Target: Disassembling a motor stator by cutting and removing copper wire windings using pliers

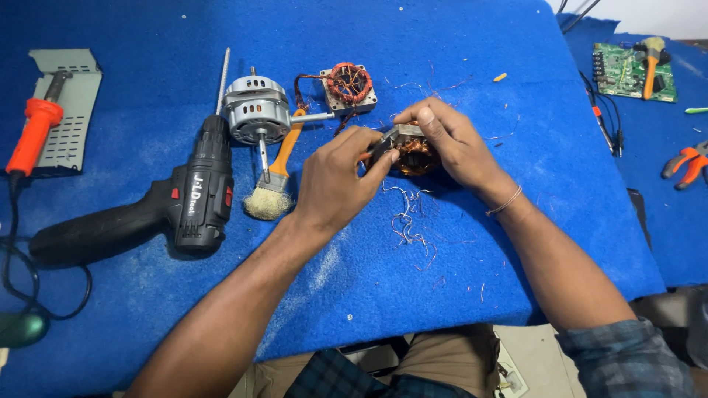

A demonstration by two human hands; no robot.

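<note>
Both of my hands meet over a small motor stator [413,151] with copper windings, held just above the blue felt table cover [457,280]. My left hand [335,180] pinches its left side with the fingertips. My right hand [450,144] wraps over its top and right side. Loose strands of copper wire [404,217] lie on the felt right below the stator.
A black cordless drill [184,206] lies at left, beside a silver motor [256,110] and an orange-handled brush [274,184]. A second wound stator [348,85] sits behind. An orange soldering iron [33,133] rests on a grey perforated plate. A circuit board [627,70] and pliers [686,163] lie far right.
</note>
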